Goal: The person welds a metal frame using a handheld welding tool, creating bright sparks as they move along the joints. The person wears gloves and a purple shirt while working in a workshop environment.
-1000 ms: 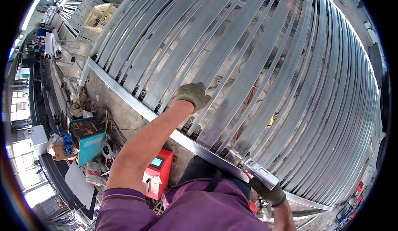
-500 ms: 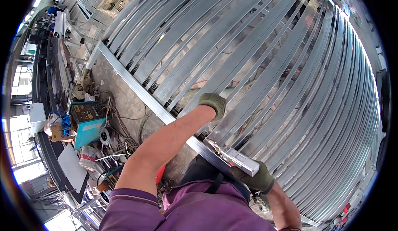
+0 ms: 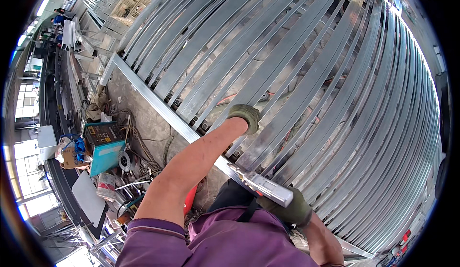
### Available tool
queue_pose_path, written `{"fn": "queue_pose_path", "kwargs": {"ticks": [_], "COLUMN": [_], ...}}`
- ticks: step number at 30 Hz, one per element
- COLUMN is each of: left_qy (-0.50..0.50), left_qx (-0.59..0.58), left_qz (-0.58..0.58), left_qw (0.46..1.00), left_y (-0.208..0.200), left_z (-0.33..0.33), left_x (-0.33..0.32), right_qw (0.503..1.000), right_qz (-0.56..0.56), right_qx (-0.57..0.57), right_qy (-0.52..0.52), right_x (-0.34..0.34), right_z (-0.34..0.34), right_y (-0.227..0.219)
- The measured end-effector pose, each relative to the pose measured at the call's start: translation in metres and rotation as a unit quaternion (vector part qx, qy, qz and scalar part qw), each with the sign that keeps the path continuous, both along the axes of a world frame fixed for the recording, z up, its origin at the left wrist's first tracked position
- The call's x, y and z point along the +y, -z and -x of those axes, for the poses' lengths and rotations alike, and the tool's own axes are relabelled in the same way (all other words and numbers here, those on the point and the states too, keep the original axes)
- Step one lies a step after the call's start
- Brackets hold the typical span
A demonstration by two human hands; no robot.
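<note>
Long flat galvanized metal bars [image 3: 316,70] are laid out side by side like a grate, with gaps between them. A thicker metal rail [image 3: 158,105] runs across their near ends. My left hand [image 3: 245,117], in a green glove, is curled over one bar beyond the rail; its fingertips are hidden. My right hand [image 3: 293,208], also gloved, is closed on the near end of a silver box-shaped metal tool [image 3: 268,189]. The tool's narrow far end lies over the rail at the bar ends; whether it touches is unclear. The right fingers are partly hidden beneath it.
On the left floor stand a teal welding machine [image 3: 105,152], a wire spool [image 3: 125,160], tangled cables [image 3: 139,142] and a paint-like bucket [image 3: 106,187]. A red cylinder-like object [image 3: 190,201] is beside my left arm. A plastic crate [image 3: 130,7] sits at the far left.
My right hand and the silver tool have shifted slightly left, its narrow end moving further over the rail. The left hand stays on the bar. The view has shifted slightly.
</note>
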State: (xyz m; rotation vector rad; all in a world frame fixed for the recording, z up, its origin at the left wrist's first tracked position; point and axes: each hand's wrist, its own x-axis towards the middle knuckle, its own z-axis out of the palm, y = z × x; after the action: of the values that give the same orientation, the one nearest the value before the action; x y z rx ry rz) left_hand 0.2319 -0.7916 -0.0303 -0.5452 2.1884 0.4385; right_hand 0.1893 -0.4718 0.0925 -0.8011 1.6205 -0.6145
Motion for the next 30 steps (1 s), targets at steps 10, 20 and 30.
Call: {"fn": "queue_pose_path", "kwargs": {"ticks": [10, 20, 30], "left_qy": [-0.004, -0.01, -0.016], "left_qx": [0.01, -0.002, -0.001], "left_qz": [-0.001, -0.001, 0.002], "left_qw": [1.0, 1.0, 1.0], "left_y": [0.008, -0.003, -0.006], "left_z": [-0.001, 0.002, 0.003], "left_x": [0.001, 0.003, 0.004], "right_qw": [0.99, 0.97, 0.96], "right_qz": [0.081, -0.061, -0.045], "right_qx": [-0.114, -0.235, -0.277], "right_qy": [0.025, 0.017, 0.004], "right_x": [-0.023, -0.037, -0.04], "right_z": [0.01, 0.012, 0.015], "right_y": [0.084, 0.073, 0.078]}}
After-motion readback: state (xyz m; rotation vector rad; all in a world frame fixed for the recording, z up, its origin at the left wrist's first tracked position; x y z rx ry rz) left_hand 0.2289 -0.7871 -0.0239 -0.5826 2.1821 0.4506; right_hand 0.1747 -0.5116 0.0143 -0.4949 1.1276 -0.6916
